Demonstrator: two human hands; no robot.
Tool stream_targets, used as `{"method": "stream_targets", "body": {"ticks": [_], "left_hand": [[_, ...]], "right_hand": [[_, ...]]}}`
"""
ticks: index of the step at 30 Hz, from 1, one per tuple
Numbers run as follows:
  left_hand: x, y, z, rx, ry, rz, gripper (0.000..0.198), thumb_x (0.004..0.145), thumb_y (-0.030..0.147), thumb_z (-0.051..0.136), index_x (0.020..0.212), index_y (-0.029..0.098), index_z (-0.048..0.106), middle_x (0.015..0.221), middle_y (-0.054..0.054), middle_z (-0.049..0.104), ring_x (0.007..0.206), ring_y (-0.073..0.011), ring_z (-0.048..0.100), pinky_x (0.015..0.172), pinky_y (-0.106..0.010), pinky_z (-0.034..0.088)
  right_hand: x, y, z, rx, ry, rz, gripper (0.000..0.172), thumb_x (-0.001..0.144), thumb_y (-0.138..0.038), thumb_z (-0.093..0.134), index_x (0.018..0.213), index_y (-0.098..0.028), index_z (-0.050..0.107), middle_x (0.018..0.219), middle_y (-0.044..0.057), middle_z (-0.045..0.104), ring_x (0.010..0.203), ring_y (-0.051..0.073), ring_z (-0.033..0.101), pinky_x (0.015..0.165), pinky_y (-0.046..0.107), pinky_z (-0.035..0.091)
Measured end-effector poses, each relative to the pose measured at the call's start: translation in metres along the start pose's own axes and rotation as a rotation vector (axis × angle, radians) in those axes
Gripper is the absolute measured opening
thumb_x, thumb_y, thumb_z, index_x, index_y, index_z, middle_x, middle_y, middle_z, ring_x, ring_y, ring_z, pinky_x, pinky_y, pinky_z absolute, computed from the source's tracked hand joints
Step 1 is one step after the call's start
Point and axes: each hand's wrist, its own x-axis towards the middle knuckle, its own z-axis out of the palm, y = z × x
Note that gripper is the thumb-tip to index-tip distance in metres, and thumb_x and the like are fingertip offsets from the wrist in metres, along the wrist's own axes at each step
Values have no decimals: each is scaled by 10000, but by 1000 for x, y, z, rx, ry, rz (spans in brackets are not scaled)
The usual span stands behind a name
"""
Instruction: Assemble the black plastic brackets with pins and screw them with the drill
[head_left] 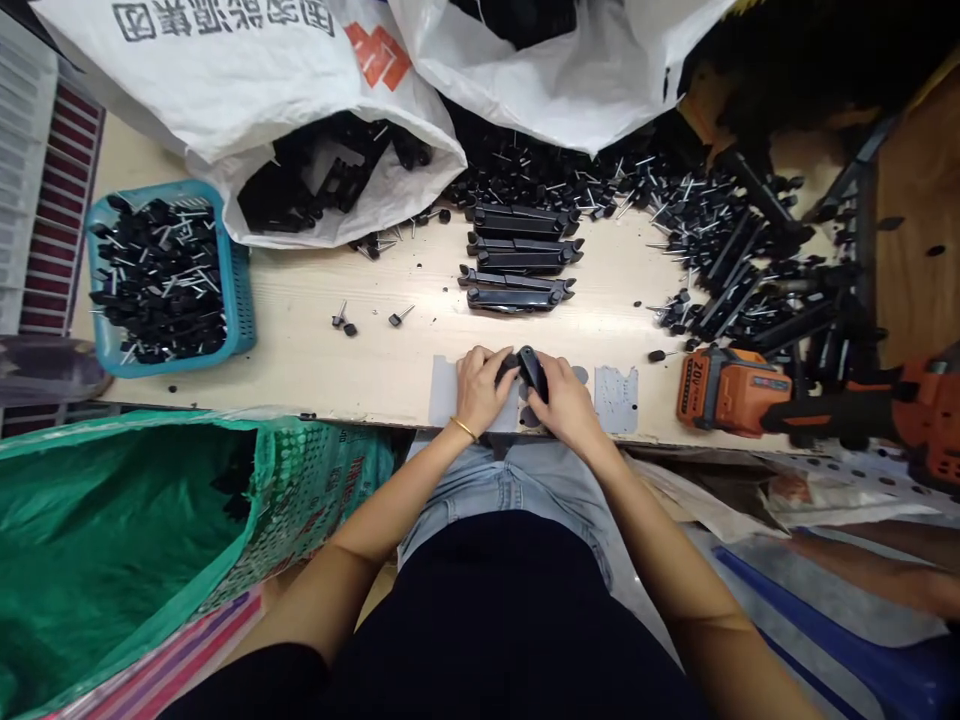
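Close to the table's front edge, my left hand [482, 388] is closed, pinching a small black knob [507, 366]; any metal shank on it is hidden. Beside it my right hand [568, 400] grips a long black plastic bracket [533, 374], tilted with its rounded end up. The two pieces are side by side, and I cannot tell if they touch. Under my hands lies a grey plate [444, 388]. Beyond them, several folded black brackets [519, 298] are stacked in a row. A few black-headed screws [400, 317] lie loose to the left.
At left stands a blue basket [241, 290] full of black-headed screws. White sacks [300, 90] with black parts lie at the back. Loose screws and brackets [731, 260] heap at the right, near an orange battery tool [733, 390]. A green sack [127, 540] hangs open at lower left.
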Motion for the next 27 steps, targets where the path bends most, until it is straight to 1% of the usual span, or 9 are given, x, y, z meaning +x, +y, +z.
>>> {"method": "stream_targets", "body": {"ticks": [3, 5, 8, 11, 13, 16, 20, 24, 27], "left_hand": [[0, -3, 4, -6, 42, 10, 327, 924, 352, 541, 1177, 167, 634, 897, -57, 536, 861, -186, 540, 805, -327, 427], [1, -5, 5, -5, 33, 38, 351, 933, 369, 520, 1203, 167, 616, 904, -60, 546, 854, -185, 542, 794, -319, 435], [2, -8, 5, 7, 30, 71, 361, 946, 386, 486, 1201, 157, 601, 849, -54, 572, 834, -194, 544, 788, -324, 444], [1, -6, 5, -11, 80, 58, 305, 943, 388, 493, 1101, 164, 627, 861, -57, 603, 851, -196, 553, 801, -324, 447], [-1, -4, 4, -4, 97, 52, 284, 939, 379, 505, 1072, 167, 639, 834, -51, 601, 837, -192, 553, 784, -318, 444], [-3, -2, 3, 38, 92, 81, 291, 943, 349, 503, 1111, 158, 645, 796, -50, 583, 807, -191, 546, 746, -313, 432], [-4, -2, 3, 74, 82, 103, 301, 950, 326, 486, 1147, 160, 641, 820, -60, 582, 812, -196, 538, 745, -320, 425], [-8, -1, 3, 27, 100, 84, 299, 950, 312, 485, 1150, 156, 644, 788, -46, 548, 783, -188, 516, 750, -318, 434], [-10, 0, 4, -1, 98, 67, 285, 941, 291, 500, 1145, 158, 647, 786, -40, 528, 791, -187, 506, 772, -322, 439]], "right_hand": [[-4, -1, 15, 54, 87, -20, 590, 821, -233, 483, 1404, -167, 414, 1144, 136, 540, 929, 268, 584, 684, 364, 515], [-4, 0, 23, 78, 145, -31, 595, 817, -238, 492, 1405, -184, 425, 1141, 128, 541, 994, 278, 567, 703, 368, 521], [-3, 4, 29, 137, 185, -63, 598, 805, -231, 508, 1399, -194, 447, 1124, 119, 551, 1055, 277, 546, 756, 374, 526], [-2, 7, 29, 205, 197, -69, 606, 792, -228, 520, 1395, -208, 460, 1132, 111, 555, 1051, 269, 554, 773, 378, 527], [-1, 8, 29, 240, 201, -66, 608, 785, -227, 525, 1390, -216, 468, 1137, 108, 559, 1047, 269, 560, 788, 386, 525], [-1, 8, 30, 268, 206, -65, 604, 776, -222, 527, 1378, -214, 485, 1129, 106, 565, 1046, 270, 563, 819, 400, 518], [-1, 7, 29, 281, 203, -56, 603, 773, -224, 530, 1374, -203, 490, 1124, 108, 565, 1046, 274, 565, 817, 404, 519], [-2, 8, 28, 283, 195, -55, 632, 778, -235, 528, 1405, -204, 454, 1134, 112, 561, 1060, 279, 559, 832, 419, 518], [-2, 9, 29, 281, 201, -83, 662, 782, -232, 524, 1435, -225, 414, 1145, 108, 558, 1067, 274, 554, 837, 417, 520]]}}
